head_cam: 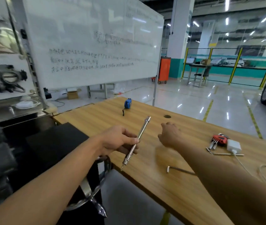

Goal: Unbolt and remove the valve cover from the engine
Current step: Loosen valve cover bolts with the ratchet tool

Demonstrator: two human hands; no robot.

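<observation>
Plainly, the left hand (119,140) pinches the steel extension bar (142,129) mid-shaft, its long axis slanting near-to-far, just left of the right hand (169,137), whose fingers curl loosely, empty.

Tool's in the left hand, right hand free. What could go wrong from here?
1. The left hand grips the metal extension bar mid-shaft only. Its lower tip hangs past the table edge, so a slip would likely drop it to the floor.
2. The loose hex key lies beside the right forearm, near the edge; a sweep may knock it off.
3. The cable of the white charger loops close to that arm and might snag.
</observation>
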